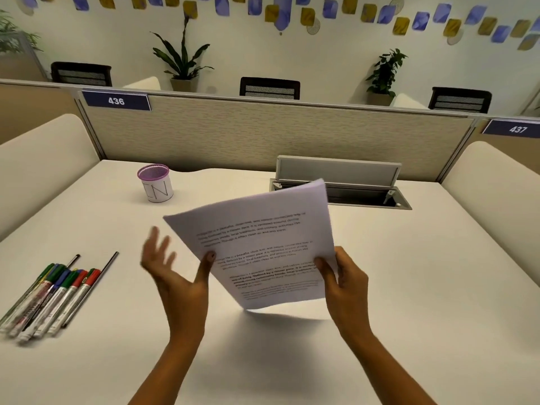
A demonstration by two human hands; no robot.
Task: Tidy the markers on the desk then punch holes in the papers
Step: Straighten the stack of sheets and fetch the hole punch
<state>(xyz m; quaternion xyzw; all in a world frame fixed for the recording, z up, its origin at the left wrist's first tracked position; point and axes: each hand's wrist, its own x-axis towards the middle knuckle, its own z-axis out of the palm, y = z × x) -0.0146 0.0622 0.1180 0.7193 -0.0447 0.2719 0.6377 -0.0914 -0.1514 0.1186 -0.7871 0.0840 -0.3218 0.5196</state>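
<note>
A stack of printed white papers [263, 244] is held tilted above the desk at the centre. My right hand [344, 276] grips its lower right edge, thumb on the front. My left hand [172, 267] has its fingers spread and blurred, and only its thumb touches the papers' left edge. Several markers [49, 296] with green, blue and red caps lie side by side at the desk's left, next to two thin dark pens [96, 285]. A purple mesh cup [155, 182] with a white label stands at the back left. No hole punch is in view.
An open cable hatch [344, 188] with a raised grey lid sits in the white desk [409, 287] behind the papers. A beige partition [263, 133] closes the back, and cream side panels flank the desk.
</note>
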